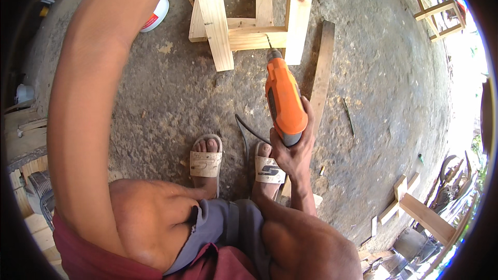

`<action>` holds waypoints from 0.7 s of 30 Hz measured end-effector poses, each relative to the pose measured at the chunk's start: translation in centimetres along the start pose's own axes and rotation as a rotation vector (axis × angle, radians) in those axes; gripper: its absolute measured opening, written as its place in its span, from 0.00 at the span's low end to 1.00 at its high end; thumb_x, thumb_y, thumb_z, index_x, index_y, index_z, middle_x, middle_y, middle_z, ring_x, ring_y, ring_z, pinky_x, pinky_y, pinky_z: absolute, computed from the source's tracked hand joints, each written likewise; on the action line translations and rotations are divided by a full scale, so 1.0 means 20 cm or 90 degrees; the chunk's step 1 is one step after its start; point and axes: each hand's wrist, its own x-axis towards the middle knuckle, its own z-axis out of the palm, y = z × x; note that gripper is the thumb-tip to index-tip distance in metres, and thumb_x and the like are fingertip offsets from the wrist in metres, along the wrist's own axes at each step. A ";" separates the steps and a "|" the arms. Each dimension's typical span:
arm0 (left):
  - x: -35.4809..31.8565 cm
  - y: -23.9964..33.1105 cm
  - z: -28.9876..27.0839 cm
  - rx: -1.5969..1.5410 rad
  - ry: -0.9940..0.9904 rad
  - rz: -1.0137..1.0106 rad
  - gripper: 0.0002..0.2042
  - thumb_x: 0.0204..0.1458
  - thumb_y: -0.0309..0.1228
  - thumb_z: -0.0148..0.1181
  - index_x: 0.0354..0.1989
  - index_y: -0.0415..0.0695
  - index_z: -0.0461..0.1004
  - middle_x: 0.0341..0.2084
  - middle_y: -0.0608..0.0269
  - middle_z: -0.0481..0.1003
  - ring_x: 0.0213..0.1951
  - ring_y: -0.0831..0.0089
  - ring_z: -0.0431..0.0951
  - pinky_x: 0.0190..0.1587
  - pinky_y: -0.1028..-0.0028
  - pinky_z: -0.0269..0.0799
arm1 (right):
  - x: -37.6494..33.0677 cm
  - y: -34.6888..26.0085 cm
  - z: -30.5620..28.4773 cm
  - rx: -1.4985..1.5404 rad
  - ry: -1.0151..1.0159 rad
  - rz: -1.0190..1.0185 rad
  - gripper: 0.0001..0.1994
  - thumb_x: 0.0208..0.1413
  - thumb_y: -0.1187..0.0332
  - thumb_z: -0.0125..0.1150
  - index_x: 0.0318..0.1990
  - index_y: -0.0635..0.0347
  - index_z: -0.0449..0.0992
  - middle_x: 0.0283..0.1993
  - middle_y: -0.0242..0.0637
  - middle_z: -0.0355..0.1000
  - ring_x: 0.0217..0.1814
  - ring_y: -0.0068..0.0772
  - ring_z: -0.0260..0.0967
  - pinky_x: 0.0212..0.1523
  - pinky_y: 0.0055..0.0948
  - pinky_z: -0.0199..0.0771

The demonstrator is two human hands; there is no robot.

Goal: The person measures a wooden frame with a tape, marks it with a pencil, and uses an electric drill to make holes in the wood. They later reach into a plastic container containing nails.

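My right hand [295, 158] is wrapped round the handle of an orange power drill [285, 96]. The drill points away from me, and its thin dark bit [268, 41] overlaps the lower crosspiece [246, 41] of a pale wooden frame [215, 26]. Whether the tip has entered the wood I cannot tell. My left arm [91, 88] reaches up past the top edge beside the frame, so the hand itself is out of sight. A black cable [246, 127] runs from near the drill handle down between my feet.
Right of the frame, a long wooden plank [322, 67] lies on the rough concrete floor [384, 109]. A white tub [158, 14] stands left of it. Joined wood pieces [425, 218] lie at the lower right; another wooden frame [436, 8] is at the far right.
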 end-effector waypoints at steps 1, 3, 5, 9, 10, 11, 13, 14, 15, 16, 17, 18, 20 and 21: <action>-0.02 0.01 -0.01 -0.030 0.002 0.004 0.40 0.38 0.51 0.77 0.55 0.37 0.71 0.53 0.38 0.75 0.58 0.46 0.74 0.60 0.56 0.69 | 0.01 0.00 0.00 0.047 -0.008 0.024 0.41 0.50 0.76 0.65 0.72 0.58 0.52 0.58 0.60 0.73 0.58 0.60 0.75 0.54 0.45 0.77; 0.00 -0.01 0.01 -0.002 0.027 0.017 0.38 0.38 0.50 0.78 0.53 0.37 0.72 0.51 0.39 0.76 0.56 0.46 0.75 0.59 0.56 0.71 | 0.02 0.01 -0.01 0.141 -0.023 0.073 0.42 0.49 0.76 0.64 0.72 0.57 0.52 0.60 0.60 0.71 0.59 0.63 0.74 0.55 0.46 0.77; -0.02 0.00 0.01 0.010 0.029 0.012 0.37 0.38 0.50 0.78 0.52 0.38 0.72 0.50 0.39 0.77 0.55 0.46 0.76 0.57 0.56 0.72 | 0.03 -0.05 -0.01 0.099 -0.020 0.087 0.40 0.47 0.76 0.64 0.71 0.60 0.56 0.61 0.55 0.70 0.63 0.55 0.71 0.62 0.43 0.70; -0.03 0.05 -0.04 -0.001 0.020 0.000 0.36 0.38 0.50 0.78 0.51 0.37 0.72 0.48 0.39 0.77 0.54 0.46 0.76 0.56 0.56 0.72 | 0.04 -0.08 -0.02 0.110 -0.013 0.122 0.39 0.47 0.76 0.63 0.70 0.62 0.58 0.62 0.51 0.68 0.64 0.47 0.69 0.64 0.40 0.67; -0.04 0.04 -0.05 -0.001 0.020 0.001 0.36 0.38 0.50 0.78 0.51 0.37 0.72 0.48 0.38 0.77 0.54 0.46 0.76 0.56 0.56 0.72 | 0.04 -0.08 -0.01 0.128 -0.011 0.127 0.39 0.47 0.76 0.63 0.70 0.63 0.58 0.62 0.51 0.68 0.64 0.46 0.69 0.64 0.40 0.67; -0.05 0.04 -0.05 0.000 0.027 0.009 0.37 0.38 0.50 0.77 0.52 0.37 0.72 0.48 0.38 0.77 0.54 0.46 0.76 0.56 0.56 0.72 | 0.06 -0.08 -0.02 0.147 -0.030 0.138 0.39 0.47 0.76 0.63 0.70 0.63 0.58 0.62 0.50 0.68 0.64 0.45 0.69 0.64 0.40 0.67; -0.05 0.03 -0.05 0.002 0.046 0.026 0.37 0.38 0.50 0.77 0.52 0.37 0.72 0.47 0.39 0.77 0.53 0.46 0.77 0.55 0.56 0.72 | 0.07 -0.06 -0.02 0.077 -0.015 0.043 0.39 0.48 0.76 0.63 0.71 0.60 0.55 0.59 0.57 0.71 0.60 0.59 0.72 0.58 0.45 0.74; -0.05 0.03 -0.04 0.003 0.056 0.034 0.37 0.38 0.50 0.77 0.52 0.36 0.72 0.47 0.39 0.78 0.53 0.46 0.77 0.55 0.56 0.73 | 0.07 -0.05 -0.02 0.042 -0.008 -0.005 0.40 0.49 0.77 0.62 0.71 0.59 0.54 0.57 0.61 0.72 0.58 0.65 0.73 0.55 0.47 0.77; -0.06 0.04 -0.03 0.016 0.086 0.039 0.37 0.38 0.50 0.77 0.52 0.36 0.72 0.47 0.39 0.78 0.52 0.47 0.78 0.54 0.57 0.73 | 0.07 -0.05 -0.02 0.078 -0.012 0.039 0.39 0.48 0.76 0.63 0.71 0.61 0.55 0.59 0.57 0.71 0.60 0.58 0.72 0.58 0.44 0.74; -0.06 0.05 -0.04 0.013 0.065 0.028 0.37 0.38 0.50 0.77 0.52 0.36 0.72 0.47 0.39 0.78 0.52 0.47 0.78 0.55 0.57 0.73 | 0.07 -0.06 -0.03 0.114 -0.016 0.083 0.39 0.47 0.76 0.63 0.70 0.63 0.56 0.60 0.53 0.70 0.61 0.51 0.71 0.61 0.41 0.70; -0.04 0.06 -0.05 0.010 0.043 0.017 0.37 0.38 0.50 0.77 0.53 0.36 0.72 0.47 0.39 0.78 0.52 0.47 0.78 0.55 0.57 0.73 | 0.07 -0.06 -0.03 0.150 -0.019 0.126 0.39 0.46 0.76 0.63 0.70 0.65 0.58 0.61 0.50 0.69 0.63 0.43 0.70 0.64 0.38 0.67; -0.04 0.07 -0.06 0.008 0.020 0.005 0.38 0.38 0.50 0.77 0.53 0.36 0.72 0.47 0.39 0.78 0.52 0.47 0.78 0.55 0.57 0.73 | 0.07 -0.06 -0.03 0.152 -0.023 0.138 0.39 0.46 0.76 0.63 0.70 0.66 0.57 0.62 0.50 0.69 0.63 0.43 0.70 0.64 0.38 0.67; -0.04 0.07 -0.07 0.043 0.033 0.003 0.37 0.39 0.50 0.77 0.53 0.36 0.72 0.47 0.40 0.78 0.51 0.48 0.78 0.54 0.58 0.73 | 0.07 -0.07 -0.04 0.154 -0.029 0.161 0.40 0.46 0.76 0.63 0.70 0.67 0.57 0.62 0.50 0.69 0.63 0.43 0.69 0.64 0.39 0.67; -0.05 0.08 -0.07 0.060 0.039 0.003 0.37 0.39 0.50 0.77 0.53 0.36 0.72 0.47 0.40 0.78 0.51 0.49 0.78 0.54 0.59 0.74 | 0.07 -0.07 -0.03 0.125 -0.027 0.145 0.40 0.46 0.76 0.63 0.70 0.67 0.57 0.62 0.50 0.69 0.63 0.43 0.69 0.64 0.38 0.67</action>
